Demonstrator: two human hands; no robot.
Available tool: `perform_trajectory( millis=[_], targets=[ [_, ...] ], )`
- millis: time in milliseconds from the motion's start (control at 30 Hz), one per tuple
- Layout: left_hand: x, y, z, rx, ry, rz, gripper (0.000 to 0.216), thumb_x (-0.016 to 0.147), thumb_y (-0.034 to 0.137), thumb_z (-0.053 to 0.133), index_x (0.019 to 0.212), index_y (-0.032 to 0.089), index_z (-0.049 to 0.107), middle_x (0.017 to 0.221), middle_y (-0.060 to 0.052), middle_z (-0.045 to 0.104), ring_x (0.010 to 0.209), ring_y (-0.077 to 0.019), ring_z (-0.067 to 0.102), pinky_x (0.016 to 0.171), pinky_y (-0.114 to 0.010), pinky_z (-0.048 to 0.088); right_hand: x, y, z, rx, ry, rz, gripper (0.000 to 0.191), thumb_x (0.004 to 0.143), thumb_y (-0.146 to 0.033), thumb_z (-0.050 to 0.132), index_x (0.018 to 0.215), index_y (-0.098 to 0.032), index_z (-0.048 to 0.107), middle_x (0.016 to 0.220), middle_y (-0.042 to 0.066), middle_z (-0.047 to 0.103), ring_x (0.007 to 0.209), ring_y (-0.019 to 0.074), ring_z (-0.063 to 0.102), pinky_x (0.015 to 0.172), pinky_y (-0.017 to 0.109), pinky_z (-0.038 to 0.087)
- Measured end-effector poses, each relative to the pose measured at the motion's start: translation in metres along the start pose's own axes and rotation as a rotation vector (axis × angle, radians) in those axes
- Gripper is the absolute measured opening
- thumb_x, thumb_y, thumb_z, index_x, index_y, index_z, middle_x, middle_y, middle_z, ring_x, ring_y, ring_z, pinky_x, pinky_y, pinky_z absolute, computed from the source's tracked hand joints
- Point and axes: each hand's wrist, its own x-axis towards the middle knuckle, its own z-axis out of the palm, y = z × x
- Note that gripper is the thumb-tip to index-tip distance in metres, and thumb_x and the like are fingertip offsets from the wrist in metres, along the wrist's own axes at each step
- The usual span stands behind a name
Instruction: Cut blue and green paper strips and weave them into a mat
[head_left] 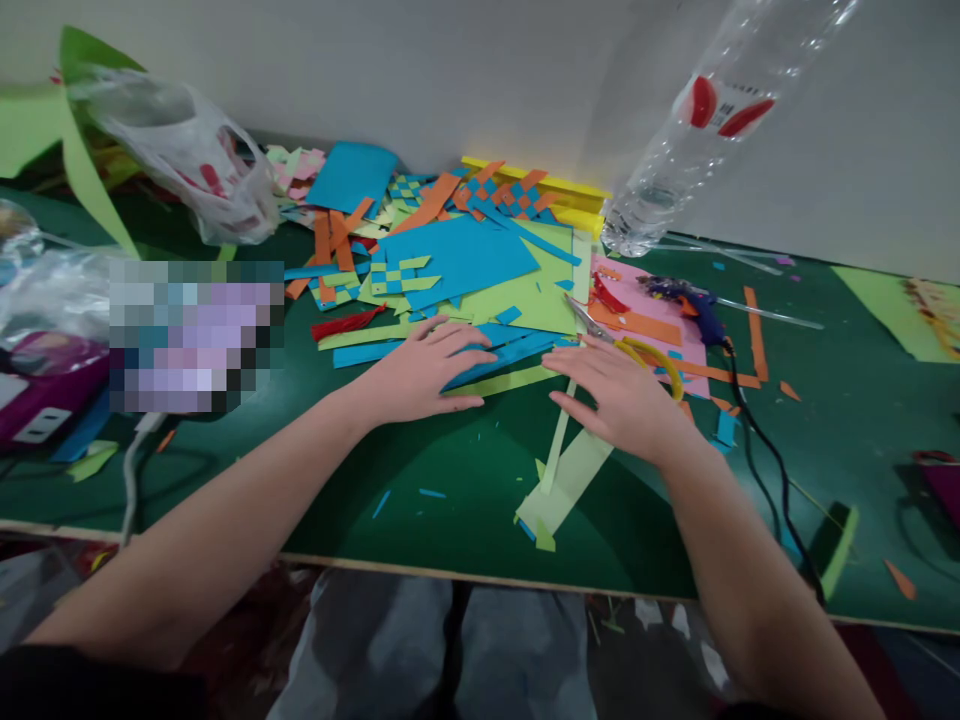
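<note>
My left hand (427,372) is open, fingers spread over blue paper strips (367,354) and a light green strip (517,382). Opposite it, my right hand (619,395) is open too, palm down, its fingertips near the right ends of those strips. Whether the fingertips press on the paper I cannot tell. Yellow-handled scissors (651,362) lie partly behind my right hand. Below that hand are a pale green strip (566,485) and a narrower one (556,445). Beyond both hands, a blue sheet (457,258) overlaps a light green sheet (551,290). A red tassel (346,322) lies left of my left fingers.
Woven paper pieces (517,195) pile up by the wall. A clear plastic bottle (675,170) stands at the back right, near a corded glue gun (701,312) on pink paper. At left are a plastic bag (202,165) and a blurred-out device with a cable (131,480).
</note>
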Motion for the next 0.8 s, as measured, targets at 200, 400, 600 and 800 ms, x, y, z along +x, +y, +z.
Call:
perform_trajectory(
  millis=[200,400,600,800],
  targets=[
    [-0.003,-0.003,0.000,0.023,-0.059,0.025,0.045,0.096,0.045,0.051,0.135,0.024,0.052,0.144,-0.009,0.049,0.137,-0.0272,0.038,0.114,-0.046,0.028,-0.002,0.009,0.007,-0.103,-0.015,0.062,0.034,0.096,-0.030,0.050,0.123,-0.014,0.062,0.116,0.012,0.071,0.110,0.0288,0.066,0.100,0.051,0.050],
    [-0.001,-0.009,-0.001,0.129,0.057,-0.156,0.044,0.101,0.039,0.040,0.136,0.015,0.051,0.134,-0.013,0.058,0.129,-0.0283,0.049,0.111,-0.047,0.032,-0.001,0.007,0.004,-0.124,0.047,0.087,0.030,0.095,-0.029,0.050,0.116,-0.015,0.066,0.107,0.012,0.074,0.101,0.0280,0.068,0.088,0.047,0.055],
    [-0.007,-0.022,-0.001,0.249,0.165,-0.353,0.035,0.099,0.030,0.040,0.125,0.017,0.059,0.117,-0.013,0.069,0.114,-0.0293,0.060,0.103,-0.047,0.037,0.003,0.002,0.011,-0.035,0.003,-0.019,0.026,0.095,-0.025,0.050,0.103,-0.016,0.072,0.108,0.010,0.075,0.104,0.0256,0.068,0.100,0.049,0.050],
    [-0.011,-0.035,0.004,0.286,0.220,-0.370,0.030,0.098,0.034,0.044,0.120,0.022,0.061,0.102,-0.010,0.073,0.100,-0.0279,0.066,0.095,-0.046,0.043,0.004,-0.005,0.014,0.045,0.003,-0.007,0.025,0.094,-0.027,0.053,0.105,-0.019,0.074,0.115,0.009,0.073,0.109,0.0241,0.068,0.105,0.051,0.048]
  ],
)
